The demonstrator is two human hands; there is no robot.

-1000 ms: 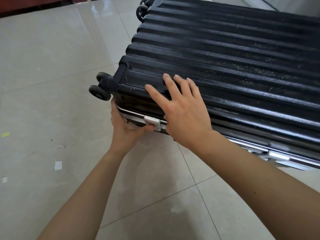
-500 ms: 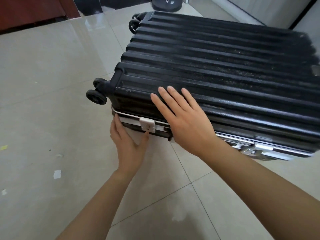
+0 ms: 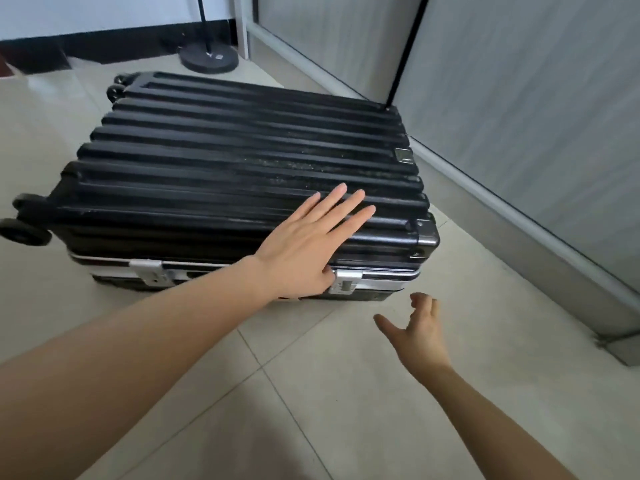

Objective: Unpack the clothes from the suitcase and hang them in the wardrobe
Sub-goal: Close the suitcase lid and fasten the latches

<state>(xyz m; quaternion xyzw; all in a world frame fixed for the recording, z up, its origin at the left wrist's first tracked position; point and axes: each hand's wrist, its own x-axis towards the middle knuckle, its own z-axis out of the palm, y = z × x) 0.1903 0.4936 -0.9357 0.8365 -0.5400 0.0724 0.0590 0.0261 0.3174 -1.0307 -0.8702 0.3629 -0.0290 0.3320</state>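
Observation:
A black ribbed suitcase (image 3: 225, 168) lies flat and closed on the tiled floor, with a silver frame along its front edge. Two silver latches sit on that frame, a left latch (image 3: 149, 271) and a right latch (image 3: 346, 282). My left hand (image 3: 304, 244) rests flat on the lid near the front right corner, fingers straight, thumb down beside the right latch. My right hand (image 3: 419, 334) hovers over the floor just in front of that corner, fingers loosely curled and holding nothing. No clothes are visible.
The suitcase wheels (image 3: 20, 230) stick out at the left end. Grey panels (image 3: 519, 133) with a low skirting run along the right, close to the suitcase. A round black stand base (image 3: 209, 58) sits on the floor behind it.
The view swung right. My left hand left the left latch and now lies on the lid by the right latch. My right hand came off the lid and dropped toward the floor.

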